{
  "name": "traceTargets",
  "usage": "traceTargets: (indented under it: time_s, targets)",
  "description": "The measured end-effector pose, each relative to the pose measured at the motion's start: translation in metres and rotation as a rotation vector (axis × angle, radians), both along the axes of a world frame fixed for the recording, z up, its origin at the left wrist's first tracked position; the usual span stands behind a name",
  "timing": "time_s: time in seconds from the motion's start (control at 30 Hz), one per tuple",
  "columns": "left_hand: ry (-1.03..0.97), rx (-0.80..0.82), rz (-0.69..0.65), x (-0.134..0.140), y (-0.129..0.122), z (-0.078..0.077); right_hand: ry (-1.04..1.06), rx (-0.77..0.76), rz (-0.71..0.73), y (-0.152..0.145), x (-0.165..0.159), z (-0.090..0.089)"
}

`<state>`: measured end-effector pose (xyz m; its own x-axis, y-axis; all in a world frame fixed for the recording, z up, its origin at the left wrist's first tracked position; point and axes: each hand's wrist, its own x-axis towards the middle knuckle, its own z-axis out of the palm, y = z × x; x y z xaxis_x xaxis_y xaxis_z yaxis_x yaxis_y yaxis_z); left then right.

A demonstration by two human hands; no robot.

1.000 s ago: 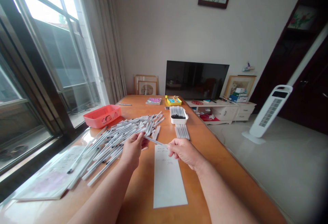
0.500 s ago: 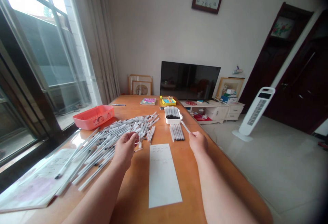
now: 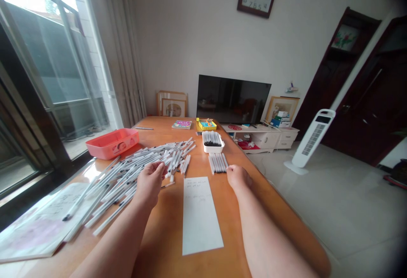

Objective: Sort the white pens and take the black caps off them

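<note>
My right hand is closed on the black-tipped end of a slim white pen. That pen lies along the right side of a neat row of pens. Behind the row stands a white box filled with similar pens. My left hand is pinched at the right edge of a loose pile of pens; whatever its fingertips hold is hidden. Between my forearms lies a long white sheet of paper with faint handwriting.
A red plastic basket stands at the table's left edge. An open paper booklet lies front left, partly under pens. A colourful book and a yellow box sit at the far end. The table's right edge runs beside my right forearm.
My right hand has moved left and brought its pen from a slanted position apart from the row to alongside it. The left hand stays by the pile, pinched.
</note>
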<state>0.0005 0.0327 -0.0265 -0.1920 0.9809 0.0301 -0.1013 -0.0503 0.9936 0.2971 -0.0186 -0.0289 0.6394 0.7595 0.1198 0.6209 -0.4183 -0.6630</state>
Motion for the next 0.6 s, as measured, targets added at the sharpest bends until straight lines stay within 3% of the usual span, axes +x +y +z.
traceTargets:
  time_s: [0.27, 0.6]
  targets:
    - [-0.027, 0.006, 0.005, -0.003, 0.001, 0.002, 0.003, 0.001, 0.034, -0.002, -0.005, -0.003]
    - [0.002, 0.033, 0.050, -0.020, 0.010, 0.002, 0.003, -0.158, -0.012, 0.006, -0.003, -0.001]
